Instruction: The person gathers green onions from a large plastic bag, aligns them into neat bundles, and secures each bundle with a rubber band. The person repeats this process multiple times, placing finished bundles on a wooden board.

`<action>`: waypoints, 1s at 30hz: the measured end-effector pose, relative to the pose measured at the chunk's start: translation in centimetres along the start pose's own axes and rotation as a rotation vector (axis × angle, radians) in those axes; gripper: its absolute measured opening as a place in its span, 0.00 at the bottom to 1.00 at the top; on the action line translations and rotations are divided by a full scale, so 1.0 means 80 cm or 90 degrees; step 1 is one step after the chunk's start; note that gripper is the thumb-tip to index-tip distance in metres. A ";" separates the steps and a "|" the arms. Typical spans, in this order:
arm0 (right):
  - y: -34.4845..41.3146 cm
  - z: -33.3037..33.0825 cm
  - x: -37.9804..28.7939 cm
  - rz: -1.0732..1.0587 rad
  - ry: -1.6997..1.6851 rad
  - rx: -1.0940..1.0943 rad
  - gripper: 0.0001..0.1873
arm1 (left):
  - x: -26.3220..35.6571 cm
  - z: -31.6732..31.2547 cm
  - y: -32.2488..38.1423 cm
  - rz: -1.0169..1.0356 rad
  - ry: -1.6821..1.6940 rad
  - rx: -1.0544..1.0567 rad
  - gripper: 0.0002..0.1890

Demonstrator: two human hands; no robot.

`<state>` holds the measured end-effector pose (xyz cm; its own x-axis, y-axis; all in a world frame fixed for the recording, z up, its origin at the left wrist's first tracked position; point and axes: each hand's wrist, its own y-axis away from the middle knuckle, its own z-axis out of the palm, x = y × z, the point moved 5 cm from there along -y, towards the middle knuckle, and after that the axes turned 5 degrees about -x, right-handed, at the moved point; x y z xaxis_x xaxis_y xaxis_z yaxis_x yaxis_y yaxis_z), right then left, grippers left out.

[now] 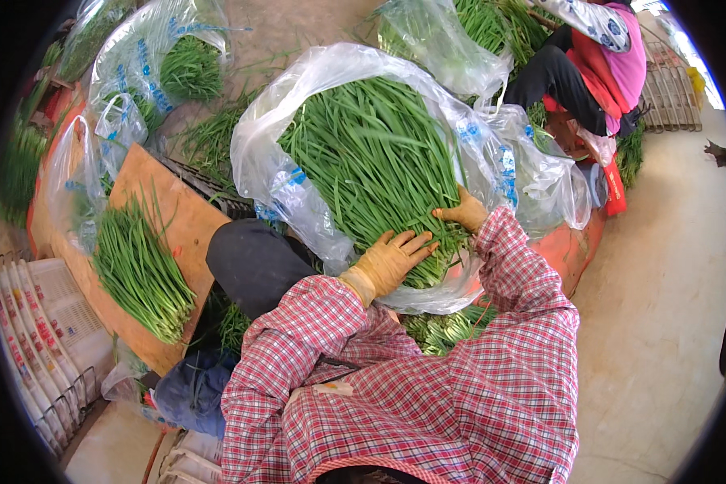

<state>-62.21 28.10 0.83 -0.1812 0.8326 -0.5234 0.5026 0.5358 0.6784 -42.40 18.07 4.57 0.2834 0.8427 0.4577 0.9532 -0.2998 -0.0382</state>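
A large heap of long green leaves, apparently garlic chives (pixel 375 157), lies inside an open clear plastic bag (pixel 333 63) in front of me. My left hand (pixel 390 263), in a tan glove with worn orange fingertips, rests palm down with fingers apart on the near, stem end of the heap. At the heap's right edge, my right hand (pixel 464 212), gloved alike, presses against the stems; its thumb points left and its other fingers are partly hidden. More cut stems (pixel 438 333) show below the bag, near my lap.
A loose bunch of chives (pixel 145 272) lies on a tilted wooden board (pixel 136 175) at the left. Further plastic bags (pixel 448 48) of greens stand around. A co-worker (pixel 599 66) sits at the upper right. A wire crate (pixel 42 345) stands at the lower left.
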 end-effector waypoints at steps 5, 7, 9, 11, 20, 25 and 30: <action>-0.023 0.000 0.040 0.065 -0.200 -0.084 0.42 | 0.000 0.004 0.002 0.000 0.005 -0.019 0.38; -0.031 0.004 0.045 0.043 -0.234 -0.090 0.42 | 0.000 0.004 0.002 -0.001 0.007 -0.017 0.38; -0.031 0.007 0.044 0.022 -0.296 -0.089 0.42 | 0.000 0.003 0.003 -0.007 0.007 -0.001 0.37; -0.024 0.011 0.040 0.024 -0.389 -0.127 0.43 | 0.000 0.003 0.005 -0.011 0.015 0.002 0.35; -0.050 0.021 0.069 0.122 0.064 0.032 0.49 | 0.002 -0.002 0.009 -0.023 0.064 -0.009 0.31; -0.055 -0.012 0.079 0.087 -0.034 -0.057 0.39 | 0.001 -0.005 0.013 -0.023 0.081 -0.022 0.31; 0.016 -0.121 0.004 0.162 -0.370 -0.155 0.19 | 0.000 -0.007 0.008 -0.007 0.085 -0.032 0.35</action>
<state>-69.78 30.40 6.50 0.4362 0.7627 -0.4775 0.2522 0.4057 0.8785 -41.81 17.61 5.04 0.2533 0.7799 0.5724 0.9488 -0.3158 0.0105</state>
